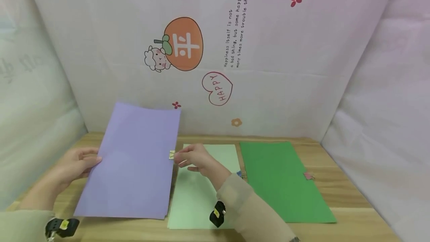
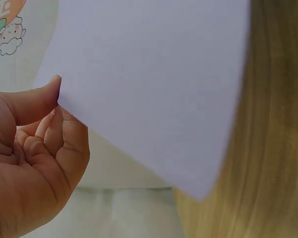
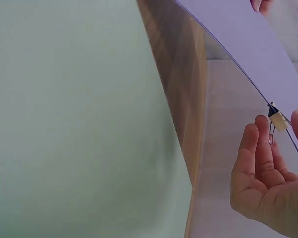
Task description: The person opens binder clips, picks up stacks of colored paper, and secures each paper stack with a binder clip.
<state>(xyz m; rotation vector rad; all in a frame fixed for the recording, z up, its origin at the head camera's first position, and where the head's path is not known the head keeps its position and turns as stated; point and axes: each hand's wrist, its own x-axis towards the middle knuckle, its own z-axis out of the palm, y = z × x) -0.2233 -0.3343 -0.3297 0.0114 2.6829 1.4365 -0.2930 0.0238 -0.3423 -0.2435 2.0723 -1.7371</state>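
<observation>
My left hand (image 1: pixel 75 165) pinches the left edge of a stack of purple paper (image 1: pixel 134 163), raised and tilted above the table. In the left wrist view, thumb and fingers (image 2: pixel 52 136) meet at the paper's edge. A small pale-yellow binder clip (image 3: pixel 278 120) with wire handles sits on the stack's right edge. My right hand (image 1: pixel 196 160) holds the clip at its handles, thumb on one side and fingers on the other in the right wrist view. Below that hand lies light green paper (image 1: pixel 195 208), partly hidden by the right arm.
Green paper (image 1: pixel 282 182) lies at the right with a pink clip (image 1: pixel 308 176) on its right edge. A blue clip (image 1: pixel 240 174) shows at the light green paper's right edge. The wooden table (image 1: pixel 356 204) is enclosed by printed white cloth (image 1: pixel 268 66) at the back and sides.
</observation>
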